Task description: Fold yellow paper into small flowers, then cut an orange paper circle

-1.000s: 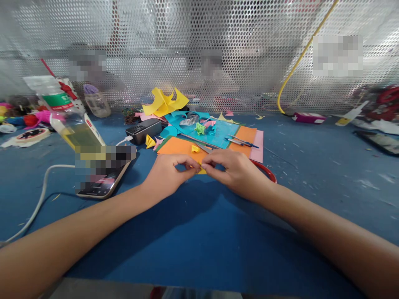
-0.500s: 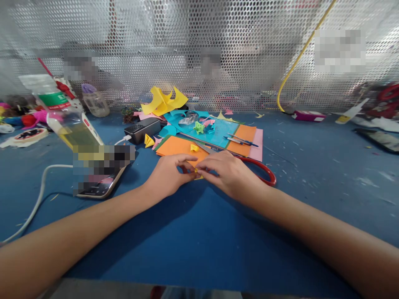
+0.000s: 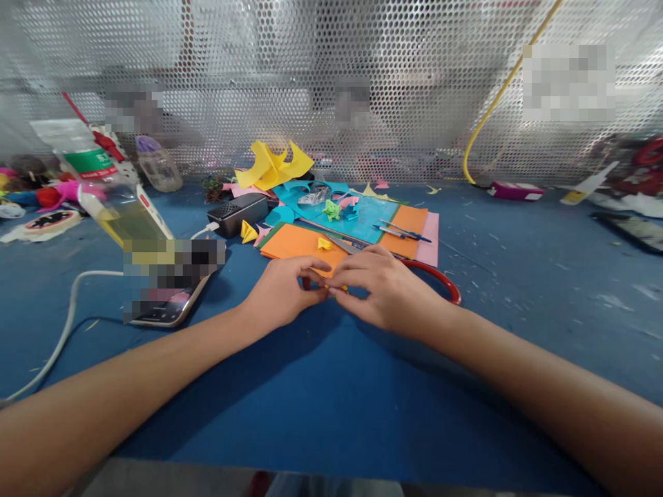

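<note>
My left hand [image 3: 284,288] and my right hand [image 3: 386,286] meet at the fingertips near the middle of the blue table. Both are closed in a pinch on a small yellow paper piece [image 3: 342,288], mostly hidden by the fingers. Just beyond them, a small folded yellow piece [image 3: 324,244] lies on orange paper [image 3: 294,241]. Scissors with a red handle [image 3: 440,279] lie partly under my right hand, their blades pointing up and left.
Left of my hands, a phone [image 3: 170,307] leans by a tilted bottle [image 3: 124,200], with a white cable [image 3: 72,304]. A black box [image 3: 238,214], blue paper [image 3: 370,217], pens [image 3: 398,233] and cut yellow paper [image 3: 272,166] lie beyond. A perforated metal screen [image 3: 414,90] stands behind.
The yellow piece at my fingertips has shifted and shows more on the right-hand side. My fingertips are now closer together, and the view has moved slightly.
</note>
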Demonstrator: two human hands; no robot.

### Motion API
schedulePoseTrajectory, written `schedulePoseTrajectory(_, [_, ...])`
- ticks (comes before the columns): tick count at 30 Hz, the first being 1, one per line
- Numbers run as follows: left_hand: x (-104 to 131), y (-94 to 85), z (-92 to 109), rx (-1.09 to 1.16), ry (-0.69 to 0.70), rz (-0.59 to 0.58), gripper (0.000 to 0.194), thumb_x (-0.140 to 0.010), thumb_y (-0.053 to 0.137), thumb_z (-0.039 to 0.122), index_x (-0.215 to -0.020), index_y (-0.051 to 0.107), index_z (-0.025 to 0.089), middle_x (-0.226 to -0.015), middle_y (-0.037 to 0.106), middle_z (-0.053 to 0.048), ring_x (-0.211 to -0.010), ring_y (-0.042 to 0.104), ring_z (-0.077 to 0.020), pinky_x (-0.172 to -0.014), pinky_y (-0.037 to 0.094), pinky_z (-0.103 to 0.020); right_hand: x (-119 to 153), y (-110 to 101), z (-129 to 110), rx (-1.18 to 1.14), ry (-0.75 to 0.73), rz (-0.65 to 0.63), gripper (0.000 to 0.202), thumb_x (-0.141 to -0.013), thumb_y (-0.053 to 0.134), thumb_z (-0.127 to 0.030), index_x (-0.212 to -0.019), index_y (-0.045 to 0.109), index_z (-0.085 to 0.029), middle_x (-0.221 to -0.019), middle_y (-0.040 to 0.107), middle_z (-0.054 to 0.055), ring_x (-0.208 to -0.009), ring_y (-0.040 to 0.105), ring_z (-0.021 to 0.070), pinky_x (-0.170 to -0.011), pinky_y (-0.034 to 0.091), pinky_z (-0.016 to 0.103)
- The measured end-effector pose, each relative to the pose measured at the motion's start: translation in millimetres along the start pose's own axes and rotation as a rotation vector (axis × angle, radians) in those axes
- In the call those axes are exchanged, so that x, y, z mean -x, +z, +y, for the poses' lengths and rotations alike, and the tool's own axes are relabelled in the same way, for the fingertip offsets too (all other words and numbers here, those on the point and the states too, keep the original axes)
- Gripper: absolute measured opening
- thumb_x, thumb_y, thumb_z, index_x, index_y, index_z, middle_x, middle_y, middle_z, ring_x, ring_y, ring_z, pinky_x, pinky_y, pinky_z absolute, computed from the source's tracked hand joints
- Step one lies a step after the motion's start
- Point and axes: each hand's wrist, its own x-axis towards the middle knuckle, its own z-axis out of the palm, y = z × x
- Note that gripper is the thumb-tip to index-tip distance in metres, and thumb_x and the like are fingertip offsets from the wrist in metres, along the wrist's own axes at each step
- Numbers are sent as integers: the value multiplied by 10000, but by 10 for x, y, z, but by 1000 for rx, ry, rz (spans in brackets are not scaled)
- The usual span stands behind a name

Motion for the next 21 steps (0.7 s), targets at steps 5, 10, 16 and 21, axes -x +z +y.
schedulePoseTrajectory(5, [-20, -7, -15, 141, -4, 28, 176, -706, 654, 259, -850, 674, 160, -780, 703, -26, -693, 627, -128, -619, 482, -213, -23, 21, 4, -92, 107, 45, 160, -810, 534, -202, -920, 646, -172, -927, 677, 58, -913, 593, 211, -825, 401, 379])
schedulePoseTrajectory(10, [-27, -43, 6, 303, -11, 178, 196, -676, 693, 317, -787, 671, 157, -720, 663, -19, -600, 585, -110, -537, 472, -205, -46, 15, 20, -290, 251, 240, 243, -797, 553, -204, -1035, 581, -160, -1015, 633, 85, -927, 580, 191, -809, 466, 347])
schedulePoseTrajectory(16, [-4, -33, 5, 415, 57, 290, 166, -667, 706, 299, -737, 641, 163, -772, 639, -13, -566, 555, -88, -531, 480, -204, -52, -6, -2, -392, 105, 372, 449, -672, 730, -276, -1066, 533, -185, -1072, 523, 86, -939, 536, 184, -754, 502, 312])
schedulePoseTrajectory(21, [10, -35, 3, 459, 89, 303, 170, -688, 692, 312, -746, 632, 165, -800, 633, -21, -588, 574, -96, -545, 495, -207, -37, -13, -29, -416, 120, 460, 275, -695, 710, -215, -908, 535, -204, -872, 546, 26, -736, 537, 134, -657, 498, 292])
